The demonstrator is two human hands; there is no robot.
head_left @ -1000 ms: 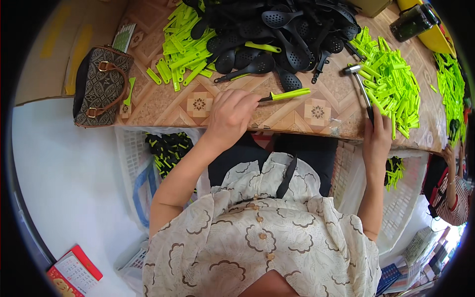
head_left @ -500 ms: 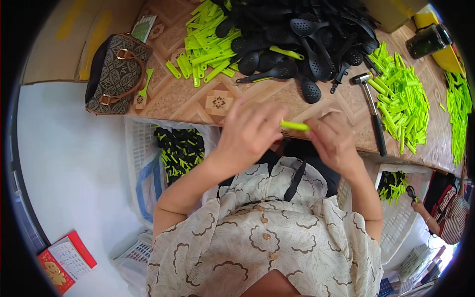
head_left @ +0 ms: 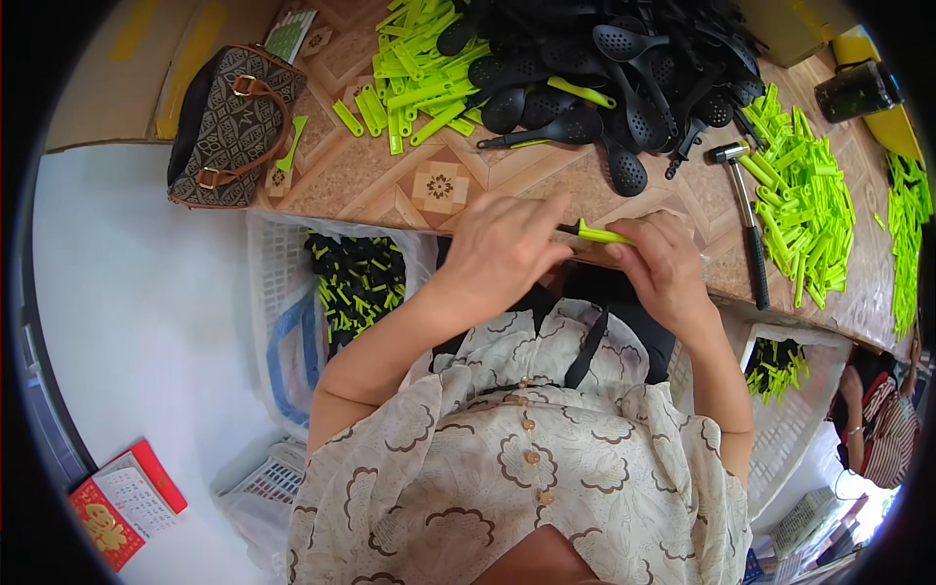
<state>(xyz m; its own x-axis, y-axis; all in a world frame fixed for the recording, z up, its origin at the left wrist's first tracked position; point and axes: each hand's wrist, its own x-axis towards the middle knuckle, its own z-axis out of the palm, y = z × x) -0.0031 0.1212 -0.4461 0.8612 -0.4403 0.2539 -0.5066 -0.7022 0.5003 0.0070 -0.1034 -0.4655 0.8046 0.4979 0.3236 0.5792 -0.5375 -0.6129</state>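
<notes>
At the table's near edge, my two closed hands hold a small utensil between them. My left hand (head_left: 499, 249) grips its black stem (head_left: 567, 229); whatever is at the stem's far end is hidden behind my fingers. My right hand (head_left: 663, 261) pinches the lime-green handle piece (head_left: 601, 235), which meets the black stem in the gap between my hands. Beyond them lies a heap of black slotted spoons (head_left: 624, 172), with a pile of loose green handle pieces (head_left: 429, 93) on its left and another pile of green handle pieces (head_left: 804, 214) to the right.
A hammer (head_left: 749, 224) lies right of my hands, near a dark jar (head_left: 858, 91). A patterned handbag (head_left: 234, 127) sits at the table's left. Below the edge stand a lined basket (head_left: 278, 263) of black-and-green pieces and another basket (head_left: 790, 429). Another person (head_left: 887, 429) is at far right.
A black stem now shows at the green piece's left end, where only green showed between my hands before. My view has shifted slightly. The other person's arm has moved.
</notes>
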